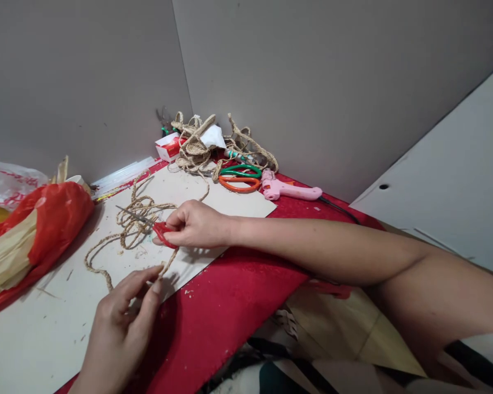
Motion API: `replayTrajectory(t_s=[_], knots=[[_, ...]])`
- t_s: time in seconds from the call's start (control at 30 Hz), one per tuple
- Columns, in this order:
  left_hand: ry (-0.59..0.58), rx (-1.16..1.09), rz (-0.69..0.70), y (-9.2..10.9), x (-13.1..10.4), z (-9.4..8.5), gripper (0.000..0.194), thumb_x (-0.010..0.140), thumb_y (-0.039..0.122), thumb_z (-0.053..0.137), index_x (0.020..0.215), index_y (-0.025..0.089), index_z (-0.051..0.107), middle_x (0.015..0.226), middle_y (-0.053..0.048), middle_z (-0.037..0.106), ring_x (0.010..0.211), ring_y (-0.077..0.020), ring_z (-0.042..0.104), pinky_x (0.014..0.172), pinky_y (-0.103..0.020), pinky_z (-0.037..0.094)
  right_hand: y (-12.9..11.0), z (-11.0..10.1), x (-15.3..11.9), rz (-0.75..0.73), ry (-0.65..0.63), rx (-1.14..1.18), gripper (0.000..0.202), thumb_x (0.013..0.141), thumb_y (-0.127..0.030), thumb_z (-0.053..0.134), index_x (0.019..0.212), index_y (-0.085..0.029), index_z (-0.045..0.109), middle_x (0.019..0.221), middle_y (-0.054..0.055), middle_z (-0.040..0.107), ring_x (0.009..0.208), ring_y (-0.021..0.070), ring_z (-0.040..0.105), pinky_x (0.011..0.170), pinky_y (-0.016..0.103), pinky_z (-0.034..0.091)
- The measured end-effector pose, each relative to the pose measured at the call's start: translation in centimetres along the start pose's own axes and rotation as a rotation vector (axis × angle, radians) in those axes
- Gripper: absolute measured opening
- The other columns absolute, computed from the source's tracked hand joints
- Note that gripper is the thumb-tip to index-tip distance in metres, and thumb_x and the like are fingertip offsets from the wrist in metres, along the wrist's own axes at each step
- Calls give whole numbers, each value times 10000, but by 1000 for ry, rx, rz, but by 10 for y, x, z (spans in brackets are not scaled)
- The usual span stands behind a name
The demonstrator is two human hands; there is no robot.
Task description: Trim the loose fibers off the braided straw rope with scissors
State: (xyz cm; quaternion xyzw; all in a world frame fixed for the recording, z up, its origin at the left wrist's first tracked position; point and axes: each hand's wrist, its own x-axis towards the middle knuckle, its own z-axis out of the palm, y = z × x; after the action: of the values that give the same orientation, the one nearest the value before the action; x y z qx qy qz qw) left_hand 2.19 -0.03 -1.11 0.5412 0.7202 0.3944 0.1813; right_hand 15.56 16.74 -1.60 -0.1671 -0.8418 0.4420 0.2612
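Red-handled scissors (pixel 163 234) are in my right hand (pixel 193 224), their thin blades pointing left over the loose coils of braided cord. My left hand (pixel 125 317) is at the lower left, thumb and fingertips pinching the braided cord (pixel 171 260) near its end. From the pinch the cord runs up toward my right hand and passes behind it. More of the same cord (pixel 101 268) lies in loops on the white board (pixel 20 350).
A red plastic bag (pixel 66 213) with pale husk strips sits at the left. Behind are a cord pile (pixel 195 145), a red-white box (pixel 168 146), green-handled (pixel 240 171) and orange-handled scissors (pixel 239 185). A pink glue gun (pixel 291 190) lies on the red cloth (pixel 225 306).
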Motion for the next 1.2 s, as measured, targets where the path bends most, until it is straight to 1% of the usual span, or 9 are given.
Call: replayTrajectory(t_s=[0.13,0.4,0.57,0.67,0.73,0.83,0.9,1.0,1.2], knots=[[-22,81,106,-4,-2,8,222,723,287,711,938,267,765,871,-51,755,779,-231,679,738,-285,486,-7,4,-4,-19,-19,-78,361,775,-318,588,497,-144,437,488,-71,319,503,38,295,507,222,198],[-28,41,48,-5,-2,10,215,720,325,723,919,253,764,800,-42,746,697,-209,657,658,-271,479,-6,0,0,-12,-6,-111,356,789,-325,579,508,-142,457,494,-67,323,513,42,303,517,220,211],[-164,-439,-380,-10,6,0,191,723,375,734,814,207,739,596,-8,638,512,-109,526,517,-204,431,17,-16,14,15,184,52,385,781,-451,573,563,-142,500,543,-61,342,540,51,304,535,214,230],[-59,-699,-562,-4,13,-8,241,643,343,802,803,183,721,585,12,597,462,-65,456,486,-181,431,23,-30,19,14,408,97,427,787,-513,556,575,-153,471,545,-59,361,541,57,311,539,218,248],[51,-777,-580,2,16,-11,259,618,313,818,806,165,718,589,20,583,443,-44,421,477,-171,441,18,-34,16,-40,481,57,421,782,-517,562,582,-156,477,541,-55,376,537,60,316,529,220,248],[154,-848,-537,6,19,-13,293,589,265,828,834,141,725,604,20,577,450,-42,434,440,-142,424,4,-26,2,-108,308,-57,397,797,-473,549,570,-148,521,515,-52,400,506,56,330,517,219,252],[180,-873,-531,6,19,-14,317,572,247,835,849,134,730,622,10,589,478,-55,473,443,-141,434,-4,-15,-9,-161,91,-273,346,784,-428,558,582,-148,573,503,-39,465,491,56,355,519,226,241],[196,-891,-543,3,18,-13,292,583,233,832,840,144,726,642,2,604,488,-57,480,476,-156,462,-11,-1,-18,-187,-87,-568,307,782,-412,546,620,-162,622,562,-7,586,514,72,421,526,242,220],[165,-850,-604,-1,16,-10,308,618,267,821,892,173,715,639,4,615,471,-55,494,455,-137,440,-15,2,-17,-108,-176,-893,430,810,-521,466,710,-159,676,674,79,690,559,145,541,513,270,170]])
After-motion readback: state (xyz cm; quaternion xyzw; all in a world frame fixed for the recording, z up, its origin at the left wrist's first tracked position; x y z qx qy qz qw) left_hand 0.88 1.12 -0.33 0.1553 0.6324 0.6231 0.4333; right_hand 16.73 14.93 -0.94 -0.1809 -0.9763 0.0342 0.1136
